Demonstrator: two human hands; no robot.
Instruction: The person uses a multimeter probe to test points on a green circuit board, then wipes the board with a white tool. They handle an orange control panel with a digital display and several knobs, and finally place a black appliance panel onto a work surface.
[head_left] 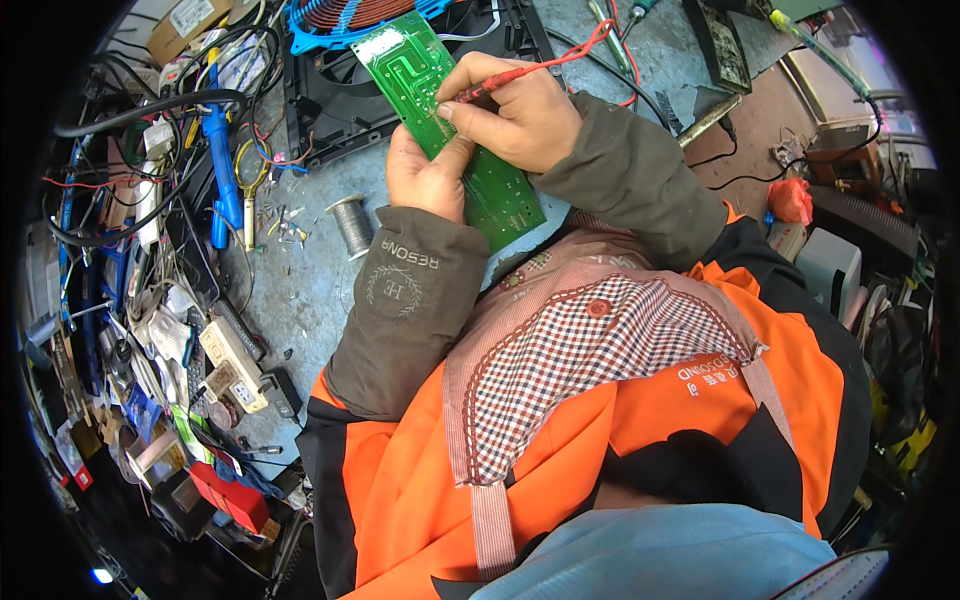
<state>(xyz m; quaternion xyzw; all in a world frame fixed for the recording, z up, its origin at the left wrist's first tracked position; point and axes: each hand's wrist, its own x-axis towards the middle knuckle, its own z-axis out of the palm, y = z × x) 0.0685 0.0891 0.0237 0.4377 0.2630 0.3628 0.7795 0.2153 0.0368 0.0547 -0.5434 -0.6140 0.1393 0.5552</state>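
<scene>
My left hand (pixel 425 178) is closed around the side of a long green circuit board (pixel 505 200), which slants from the upper middle down toward my body. My right hand (pixel 520 125) holds a red test probe (pixel 483 88) pinched in its fingers, its tip at the board's face, where contact is hard to tell; its red lead runs up to the right. A spool of solder wire (pixel 352 226) stands just left of my left wrist. Behind the board is a black frame (pixel 325 120) with a blue-rimmed fan part (pixel 310 25).
Tangled cables, a blue tool (pixel 220 170), a magnifier (pixel 250 165) and a beige power strip (pixel 225 365) crowd the left. At upper right lie a metal-tipped tool (pixel 705 122) and a dark tray (pixel 717 40); a red plastic bag (pixel 790 200) sits farther right.
</scene>
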